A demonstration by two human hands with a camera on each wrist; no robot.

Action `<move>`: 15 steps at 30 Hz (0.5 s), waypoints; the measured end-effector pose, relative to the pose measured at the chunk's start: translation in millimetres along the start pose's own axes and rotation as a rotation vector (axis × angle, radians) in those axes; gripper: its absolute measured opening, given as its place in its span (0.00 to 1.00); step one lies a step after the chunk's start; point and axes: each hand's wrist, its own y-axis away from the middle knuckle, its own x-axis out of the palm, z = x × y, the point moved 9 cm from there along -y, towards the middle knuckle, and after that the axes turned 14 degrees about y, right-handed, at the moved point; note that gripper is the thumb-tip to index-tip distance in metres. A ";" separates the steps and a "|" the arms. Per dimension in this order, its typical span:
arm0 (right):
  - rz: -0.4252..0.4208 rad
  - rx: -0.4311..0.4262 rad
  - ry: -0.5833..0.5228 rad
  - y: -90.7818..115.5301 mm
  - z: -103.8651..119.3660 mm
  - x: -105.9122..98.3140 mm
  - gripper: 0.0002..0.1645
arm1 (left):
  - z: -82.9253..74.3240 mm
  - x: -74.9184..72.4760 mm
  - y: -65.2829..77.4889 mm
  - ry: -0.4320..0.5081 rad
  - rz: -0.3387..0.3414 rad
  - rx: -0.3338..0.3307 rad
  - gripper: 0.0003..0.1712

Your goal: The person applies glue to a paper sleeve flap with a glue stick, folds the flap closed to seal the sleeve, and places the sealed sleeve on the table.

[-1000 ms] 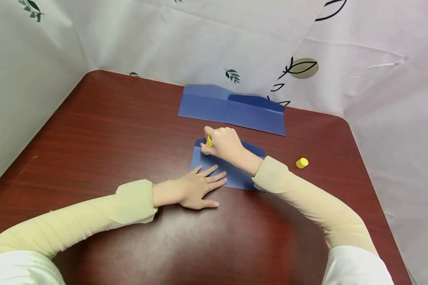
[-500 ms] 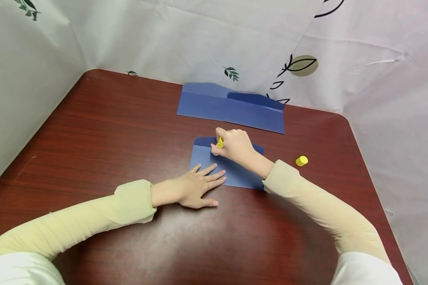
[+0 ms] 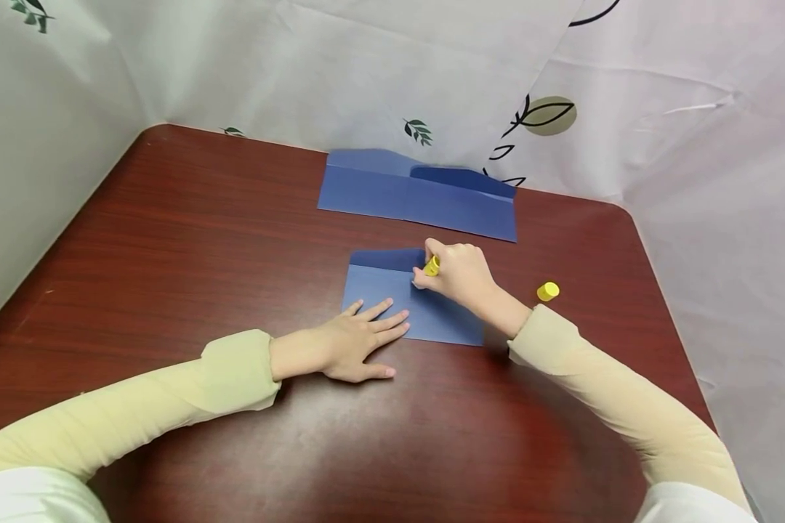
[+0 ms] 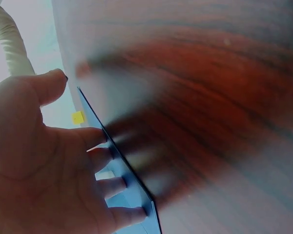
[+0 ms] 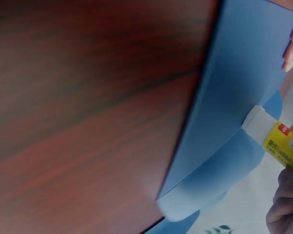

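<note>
A blue envelope [image 3: 448,321] lies on the table with its darker flap [image 3: 387,258] folded open away from me. Spread flat, the fingers of my left hand [image 3: 356,347] rest on its near left part, the thumb on the table. My right hand [image 3: 463,274] grips a yellow glue stick [image 3: 433,266] over the envelope's upper edge. In the right wrist view the white end of the glue stick [image 5: 260,126] meets the envelope [image 5: 234,73] near the flap's fold line. Seen from the left wrist, the fingertips of the left hand [image 4: 53,161] reach over the envelope's edge.
A yellow cap [image 3: 548,291] stands on the brown table [image 3: 190,240] to the right of the right hand. Two more blue envelopes [image 3: 366,190] lie side by side along the back edge, flaps open. A white patterned cloth [image 3: 314,65] hangs behind the table.
My right hand has slid to the right along the envelope's upper edge with the glue stick, uncovering the left part of the flap. The left hand stays in place on the envelope.
</note>
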 end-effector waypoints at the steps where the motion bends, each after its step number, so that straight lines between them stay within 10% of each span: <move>1: -0.005 0.002 -0.001 2.3 -2.5 -0.8 0.17 | 0.5 0.2 -0.2 0.001 0.001 -0.002 0.42; 15: 0.013 0.117 0.013 36.8 -47.8 -7.3 0.18 | 3.0 1.6 -1.2 0.011 0.000 -0.015 0.45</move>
